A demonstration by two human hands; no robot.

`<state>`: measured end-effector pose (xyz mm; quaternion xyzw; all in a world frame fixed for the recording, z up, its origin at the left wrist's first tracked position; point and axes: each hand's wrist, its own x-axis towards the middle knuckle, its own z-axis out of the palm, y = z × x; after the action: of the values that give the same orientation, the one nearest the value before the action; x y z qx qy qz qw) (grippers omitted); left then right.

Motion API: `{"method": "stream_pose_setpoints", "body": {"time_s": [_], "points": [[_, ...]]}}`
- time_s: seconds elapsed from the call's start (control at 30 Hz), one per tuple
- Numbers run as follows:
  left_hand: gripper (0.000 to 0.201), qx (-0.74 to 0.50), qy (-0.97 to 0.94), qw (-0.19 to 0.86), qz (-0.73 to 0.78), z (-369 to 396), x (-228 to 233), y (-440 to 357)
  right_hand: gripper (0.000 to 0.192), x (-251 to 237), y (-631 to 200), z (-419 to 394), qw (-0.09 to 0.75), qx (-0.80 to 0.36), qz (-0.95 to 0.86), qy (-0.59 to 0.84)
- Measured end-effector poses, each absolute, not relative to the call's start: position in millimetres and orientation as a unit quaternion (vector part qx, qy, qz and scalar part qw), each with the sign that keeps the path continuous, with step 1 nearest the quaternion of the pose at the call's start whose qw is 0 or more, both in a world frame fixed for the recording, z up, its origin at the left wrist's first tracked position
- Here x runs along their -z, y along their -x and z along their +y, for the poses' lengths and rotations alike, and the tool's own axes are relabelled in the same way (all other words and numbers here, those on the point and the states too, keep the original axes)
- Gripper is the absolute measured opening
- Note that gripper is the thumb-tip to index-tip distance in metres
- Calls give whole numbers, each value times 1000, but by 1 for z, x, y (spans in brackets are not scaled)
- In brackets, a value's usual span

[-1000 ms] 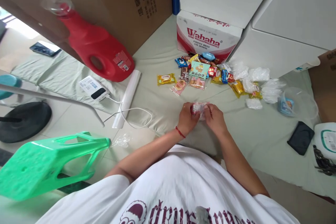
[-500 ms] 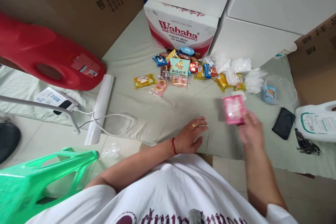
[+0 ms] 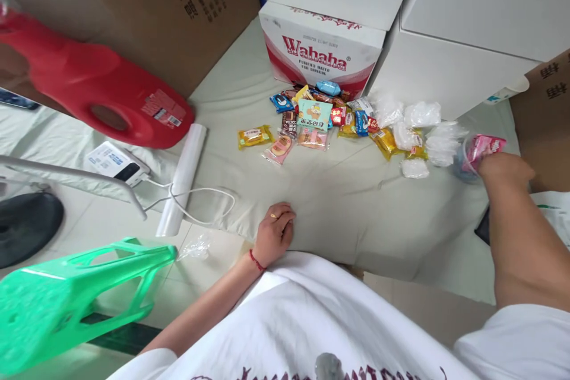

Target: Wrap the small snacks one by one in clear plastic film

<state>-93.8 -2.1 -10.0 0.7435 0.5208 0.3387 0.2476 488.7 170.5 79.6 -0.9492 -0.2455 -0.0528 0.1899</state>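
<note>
My right hand [image 3: 505,172] is stretched out to the far right, its fingers mostly hidden, closed on a pink snack packet [image 3: 487,143]. The packet is over the mouth of a clear round plastic tub [image 3: 465,169]; whether it touches the tub I cannot tell. With fingers curled together and nothing visible in them, my left hand [image 3: 276,230] rests on the cloth near its front edge. Beyond it lie a yellow snack packet [image 3: 255,136], a pink cookie packet [image 3: 279,148], a mint-green packet [image 3: 314,114] and other small wrapped snacks. Several white wrapped bundles [image 3: 443,142] lie left of the tub.
A Wahaba-style white and red carton printed Wahaha [image 3: 320,47] stands behind the snacks. At left are a red detergent jug [image 3: 129,101], a white roll [image 3: 182,181], a power bank [image 3: 118,163] with cable, and a green stool [image 3: 66,297]. A black object [image 3: 482,228] lies beneath my right forearm.
My right hand has carried the pink packet rightward to the clear tub. My left hand has drawn back to the left, its fingers now more curled. The view has shifted slightly.
</note>
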Motion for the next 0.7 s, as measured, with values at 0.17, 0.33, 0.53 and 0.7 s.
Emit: {"method": "stream_pose_setpoints", "body": {"time_s": [0.17,0.33,0.53,0.7], "points": [[25,-332,-778,229,482,-2,11,91,26,-99,-457,175,58,114,-295,947],[27,-338,-792,206,466,-3,11,91,31,-105,-362,211,143,62,-560,814],[28,-336,-786,242,460,-3,10,92,62,-76,-269,281,210,-16,-510,834],[22,-362,-731,347,463,-3,-2,105,28,-67,-276,296,261,-10,-520,813]]}}
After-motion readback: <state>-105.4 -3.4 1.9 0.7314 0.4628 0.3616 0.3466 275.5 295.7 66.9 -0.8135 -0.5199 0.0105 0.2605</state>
